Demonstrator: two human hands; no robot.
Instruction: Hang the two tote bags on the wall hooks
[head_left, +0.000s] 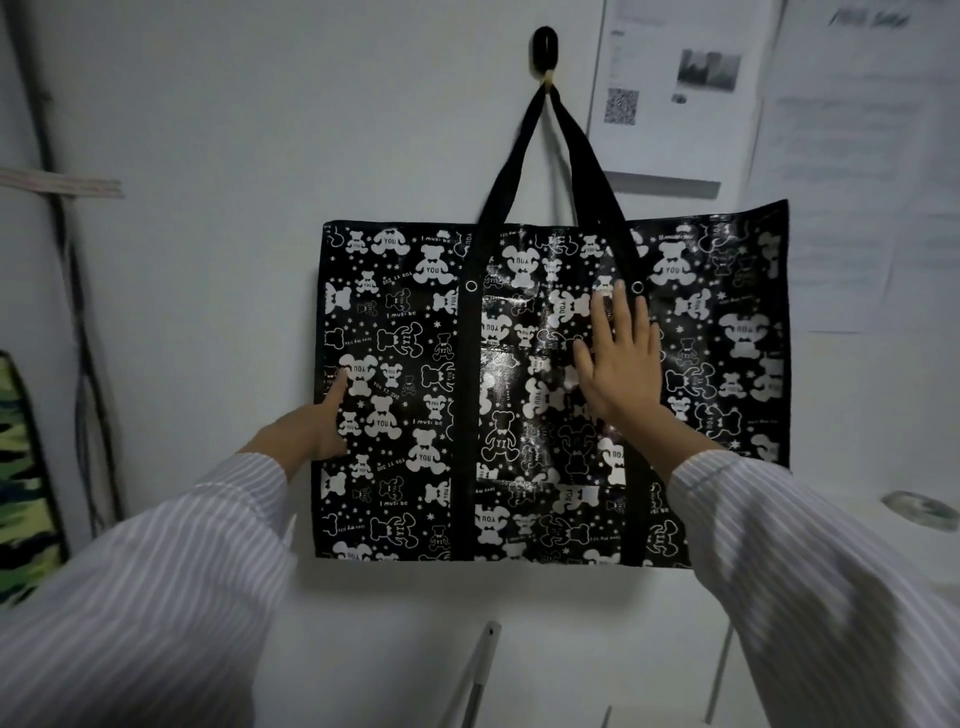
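A large black tote bag (405, 364) printed with white bears hangs flat against the wall. Its two black straps (550, 156) run up to a black wall hook (545, 44). My right hand (618, 364) lies flat on the bag's middle with fingers straight and spread. My left hand (322, 421) holds the bag's left edge, thumb on the front; its fingers are hidden behind the edge. Only this one hook and one hanging bag are in view.
Printed papers (675, 88) are stuck to the wall at the upper right, beside the hook. A green camouflage-patterned thing (21, 493) leans at the far left next to dark cables (78, 312). White metal rods (478, 675) stand below the bag.
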